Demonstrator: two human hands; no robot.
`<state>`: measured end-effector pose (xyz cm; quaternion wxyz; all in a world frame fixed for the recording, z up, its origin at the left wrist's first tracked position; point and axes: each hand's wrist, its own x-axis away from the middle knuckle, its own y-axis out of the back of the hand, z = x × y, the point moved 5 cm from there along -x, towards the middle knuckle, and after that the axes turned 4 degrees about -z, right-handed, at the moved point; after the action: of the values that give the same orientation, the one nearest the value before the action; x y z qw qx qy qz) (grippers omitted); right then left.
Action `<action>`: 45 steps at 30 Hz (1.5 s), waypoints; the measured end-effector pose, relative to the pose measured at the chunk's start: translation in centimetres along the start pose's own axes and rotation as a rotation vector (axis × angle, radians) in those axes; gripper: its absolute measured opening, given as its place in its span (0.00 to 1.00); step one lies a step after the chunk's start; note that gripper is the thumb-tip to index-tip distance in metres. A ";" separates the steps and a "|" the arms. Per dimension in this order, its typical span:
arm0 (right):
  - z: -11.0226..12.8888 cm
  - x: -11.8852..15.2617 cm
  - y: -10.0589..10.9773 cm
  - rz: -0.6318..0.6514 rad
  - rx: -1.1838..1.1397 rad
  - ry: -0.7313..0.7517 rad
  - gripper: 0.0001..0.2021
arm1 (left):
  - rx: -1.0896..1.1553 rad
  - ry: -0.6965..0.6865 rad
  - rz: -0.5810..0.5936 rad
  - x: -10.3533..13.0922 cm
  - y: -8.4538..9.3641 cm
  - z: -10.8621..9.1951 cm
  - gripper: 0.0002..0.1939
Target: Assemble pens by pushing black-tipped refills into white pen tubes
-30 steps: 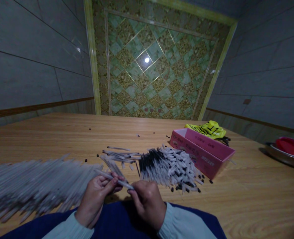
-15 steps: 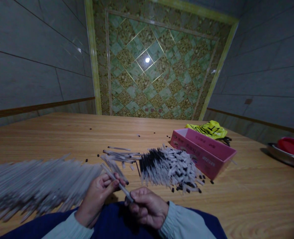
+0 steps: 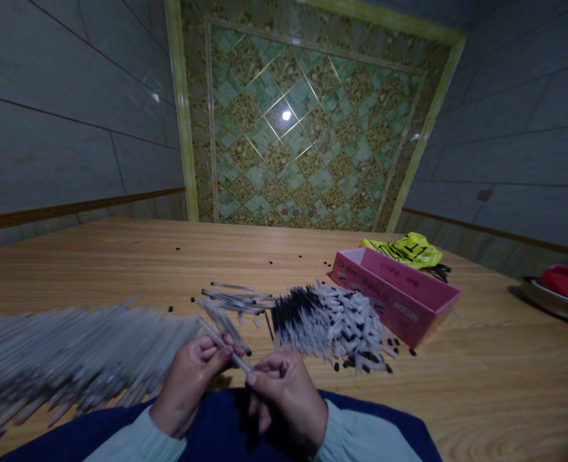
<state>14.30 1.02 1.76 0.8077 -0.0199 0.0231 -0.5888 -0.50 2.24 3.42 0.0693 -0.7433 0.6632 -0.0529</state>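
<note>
- Our left hand (image 3: 187,385) and right hand (image 3: 286,401) each close a grip on one thin grey plastic pen tube (image 3: 223,344), steadying both ends.
- Grey tube heap (image 3: 62,359) lies on the wooden counter (image 3: 481,385) at left, within reach.

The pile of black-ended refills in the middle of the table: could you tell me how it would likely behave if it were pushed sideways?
The pile of refills is loose, unbundled thin tubes, so it would probably spread rather than slide as one. Being round and slender, single tubes look apt to roll across the smooth wooden table. The small black bits at its edge would likely scatter.
</note>
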 end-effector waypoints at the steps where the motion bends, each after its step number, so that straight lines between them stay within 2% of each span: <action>1: 0.7 0.2 0.4 -0.059 0.178 0.113 0.16 | -0.004 0.004 -0.001 -0.1 0.0 0.1 0.16; 4: 2.7 1.1 0.6 -0.171 0.685 0.471 0.11 | -0.005 0.015 -0.025 -0.3 0.0 0.3 0.16; 6: 2.9 1.2 0.5 -0.184 0.762 0.514 0.09 | 0.001 0.011 -0.037 -0.4 0.1 0.3 0.16; 7: 2.6 1.0 0.7 -0.182 0.693 0.453 0.09 | 0.004 0.006 -0.032 -0.5 0.1 0.3 0.16; 9: 1.2 0.2 0.7 -0.101 0.385 0.214 0.19 | 0.012 -0.005 -0.005 -0.5 0.1 0.2 0.15; 11: -0.7 -0.3 0.0 0.079 0.010 -0.058 0.29 | 0.028 -0.019 0.021 -0.4 0.0 0.2 0.15; 12: -1.3 -0.3 -0.5 0.168 -0.142 -0.163 0.31 | 0.035 -0.026 0.028 -0.4 0.0 0.2 0.15; 14: -1.9 -0.3 -0.9 0.278 -0.329 -0.280 0.29 | 0.047 -0.029 0.040 -0.4 0.0 0.3 0.15; 16: -1.9 -0.2 -0.8 0.302 -0.389 -0.303 0.24 | 0.045 -0.015 0.050 -0.3 -0.1 0.4 0.15; 19: -1.4 -0.2 -0.3 0.228 -0.286 -0.222 0.22 | 0.018 0.015 0.061 -0.3 -0.3 0.5 0.16; 21: -0.8 -0.2 0.0 0.147 -0.080 -0.117 0.21 | 0.003 0.028 0.058 -0.1 -0.4 0.4 0.16; 23: 0.3 0.0 0.4 0.021 0.240 0.081 0.19 | 0.005 0.038 0.038 0.0 -0.4 0.3 0.17; 26: 2.5 1.1 0.4 -0.146 0.726 0.462 0.12 | 0.030 0.047 -0.009 0.1 -0.3 0.3 0.17; 28: 3.0 1.5 0.1 -0.181 0.821 0.545 0.10 | 0.060 0.043 -0.020 0.1 -0.2 0.3 0.17; 29: 2.9 1.5 0.2 -0.175 0.760 0.503 0.11 | 0.075 0.038 -0.014 0.0 -0.2 0.2 0.17; 31: 1.8 0.9 0.2 -0.079 0.453 0.276 0.16 | 0.094 0.018 0.016 0.0 -0.2 0.1 0.16; 34: -0.3 0.5 -0.8 0.227 -0.173 -0.184 0.27 | 0.097 -0.031 0.067 -0.1 -0.3 -0.2 0.15; 36: -0.8 0.7 -1.2 0.390 -0.456 -0.364 0.24 | 0.083 -0.048 0.093 -0.2 -0.4 -0.2 0.15; 38: -0.9 0.8 -1.2 0.453 -0.587 -0.417 0.18 | 0.058 -0.043 0.105 -0.2 -0.5 -0.1 0.15; 39: -1.0 0.8 -1.1 0.445 -0.605 -0.415 0.16 | 0.043 -0.041 0.102 -0.2 -0.4 0.1 0.15; 42: -1.1 0.3 -0.8 0.305 -0.510 -0.319 0.18 | 0.011 -0.040 0.068 -0.3 -0.2 0.4 0.15; 45: -0.8 -0.1 -0.5 0.129 -0.259 -0.154 0.22 | 0.007 -0.016 0.033 -0.3 -0.1 0.5 0.16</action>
<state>13.79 0.97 1.02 0.8339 -0.1673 0.0382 -0.5246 -0.37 2.56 2.98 0.0781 -0.7324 0.6746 -0.0484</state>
